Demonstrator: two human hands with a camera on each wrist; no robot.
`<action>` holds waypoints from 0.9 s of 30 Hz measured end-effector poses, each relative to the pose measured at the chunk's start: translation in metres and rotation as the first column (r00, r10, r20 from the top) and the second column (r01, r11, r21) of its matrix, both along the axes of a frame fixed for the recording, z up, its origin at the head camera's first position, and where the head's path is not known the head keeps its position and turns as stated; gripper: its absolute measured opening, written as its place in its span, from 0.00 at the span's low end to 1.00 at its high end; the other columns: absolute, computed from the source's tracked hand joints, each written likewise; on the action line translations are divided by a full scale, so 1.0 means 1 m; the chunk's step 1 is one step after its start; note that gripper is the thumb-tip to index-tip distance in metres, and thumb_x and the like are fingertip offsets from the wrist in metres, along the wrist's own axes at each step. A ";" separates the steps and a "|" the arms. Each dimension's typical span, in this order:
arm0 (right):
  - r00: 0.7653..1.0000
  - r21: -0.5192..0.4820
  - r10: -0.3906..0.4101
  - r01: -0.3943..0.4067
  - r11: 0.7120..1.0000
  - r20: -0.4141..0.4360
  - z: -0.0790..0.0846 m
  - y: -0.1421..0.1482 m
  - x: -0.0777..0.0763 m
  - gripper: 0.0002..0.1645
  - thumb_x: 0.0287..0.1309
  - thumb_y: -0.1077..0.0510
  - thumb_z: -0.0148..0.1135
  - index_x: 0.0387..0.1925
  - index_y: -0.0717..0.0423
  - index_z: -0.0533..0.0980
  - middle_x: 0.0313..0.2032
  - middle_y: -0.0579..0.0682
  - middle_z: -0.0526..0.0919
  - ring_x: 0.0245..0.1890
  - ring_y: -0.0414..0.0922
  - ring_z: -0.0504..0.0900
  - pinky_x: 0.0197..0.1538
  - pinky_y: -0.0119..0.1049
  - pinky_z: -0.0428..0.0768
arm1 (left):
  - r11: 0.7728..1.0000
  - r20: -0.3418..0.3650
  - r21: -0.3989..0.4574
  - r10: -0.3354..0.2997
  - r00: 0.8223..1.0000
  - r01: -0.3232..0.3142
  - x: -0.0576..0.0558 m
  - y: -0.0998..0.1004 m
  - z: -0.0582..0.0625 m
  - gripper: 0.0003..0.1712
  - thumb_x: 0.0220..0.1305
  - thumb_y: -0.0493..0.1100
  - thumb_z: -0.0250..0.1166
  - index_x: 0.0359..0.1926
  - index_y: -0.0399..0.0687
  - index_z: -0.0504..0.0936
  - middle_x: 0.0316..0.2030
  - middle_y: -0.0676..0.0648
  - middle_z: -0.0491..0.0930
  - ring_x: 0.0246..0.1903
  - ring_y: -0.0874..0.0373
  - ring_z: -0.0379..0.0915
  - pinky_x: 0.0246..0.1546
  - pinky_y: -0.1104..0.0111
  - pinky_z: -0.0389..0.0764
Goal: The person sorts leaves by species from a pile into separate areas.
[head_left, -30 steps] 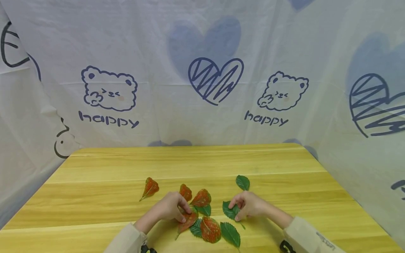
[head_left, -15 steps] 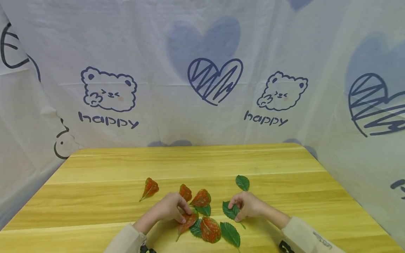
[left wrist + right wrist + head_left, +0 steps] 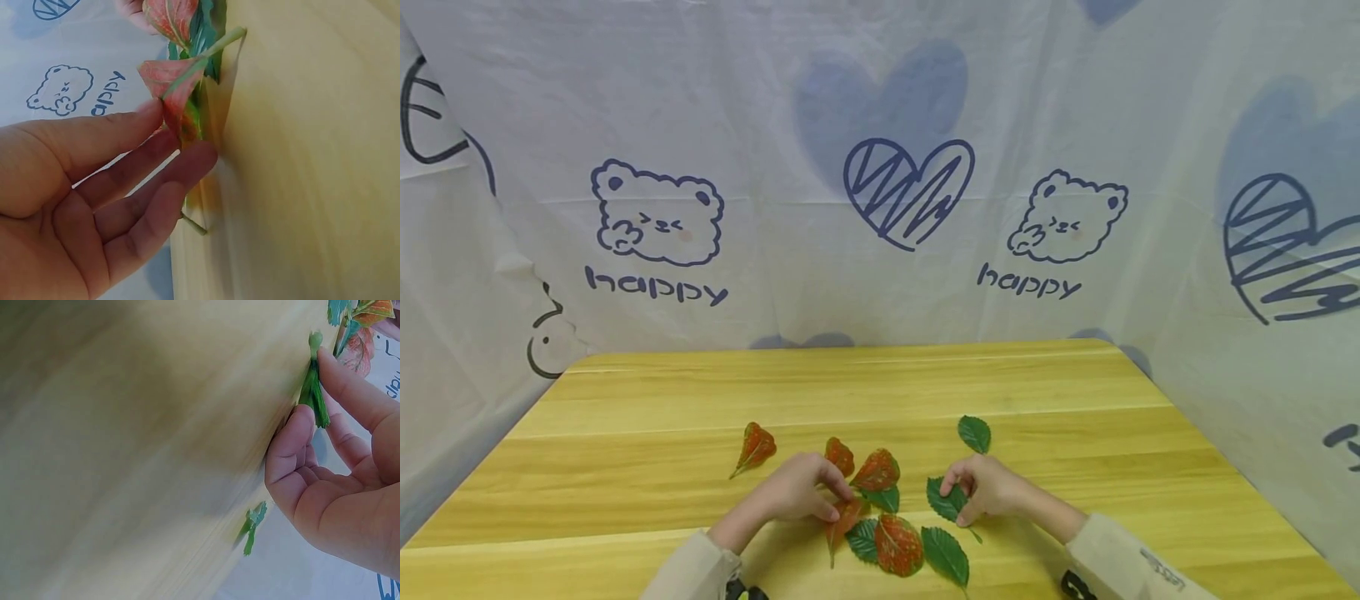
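My left hand [image 3: 801, 492] pinches a red leaf [image 3: 844, 525] between thumb and fingers at the left of a leaf cluster. In the left wrist view this red leaf [image 3: 172, 78] is tilted up, its stem pointing away from the thumb. My right hand [image 3: 992, 487] pinches a serrated green leaf [image 3: 938, 498] on the right side, seen edge-on as a green leaf [image 3: 312, 394] close over the tabletop in the right wrist view. Between the hands lie a red-speckled leaf [image 3: 898, 546], another red leaf [image 3: 877, 471] and green leaves [image 3: 883, 498] partly tucked under them.
The wooden table [image 3: 625, 492] reaches back to a pale printed curtain [image 3: 775, 242]. Apart from the cluster lie a red leaf [image 3: 756, 446] at the left and a green leaf [image 3: 975, 433] behind the right hand. One more green leaf [image 3: 946, 553] lies at the front.
My left hand has shifted slightly left and tilted its red leaf up, the stem end swinging right. The green leaf beside it has shifted slightly left. The right hand stays in place.
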State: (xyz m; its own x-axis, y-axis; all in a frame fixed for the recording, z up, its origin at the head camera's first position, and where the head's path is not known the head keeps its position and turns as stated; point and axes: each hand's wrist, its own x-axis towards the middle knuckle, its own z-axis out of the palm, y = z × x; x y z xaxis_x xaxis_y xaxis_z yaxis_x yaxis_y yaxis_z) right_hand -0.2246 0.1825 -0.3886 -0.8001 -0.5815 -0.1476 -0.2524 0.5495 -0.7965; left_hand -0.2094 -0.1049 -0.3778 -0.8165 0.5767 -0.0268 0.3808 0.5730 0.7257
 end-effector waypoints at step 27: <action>1.000 0.009 -0.001 0.002 1.000 -0.023 -0.003 0.001 0.000 0.17 0.35 0.75 0.68 0.30 0.61 0.76 0.18 0.46 0.64 0.12 0.36 0.58 0.16 0.24 0.61 | 0.977 -0.119 0.052 0.213 0.970 -0.208 -0.008 -0.010 0.012 0.05 0.49 0.31 0.65 0.30 0.40 0.83 0.27 0.51 0.78 0.22 0.60 0.70 0.22 0.68 0.73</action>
State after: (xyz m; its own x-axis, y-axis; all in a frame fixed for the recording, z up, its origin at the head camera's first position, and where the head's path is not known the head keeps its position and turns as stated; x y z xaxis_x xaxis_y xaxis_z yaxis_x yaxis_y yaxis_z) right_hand -0.2247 0.1835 -0.3918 -0.8041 -0.5790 -0.1348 -0.2694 0.5570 -0.7856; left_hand -0.2177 -0.1145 -0.3659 -0.9154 0.3900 0.0999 0.3420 0.6225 0.7040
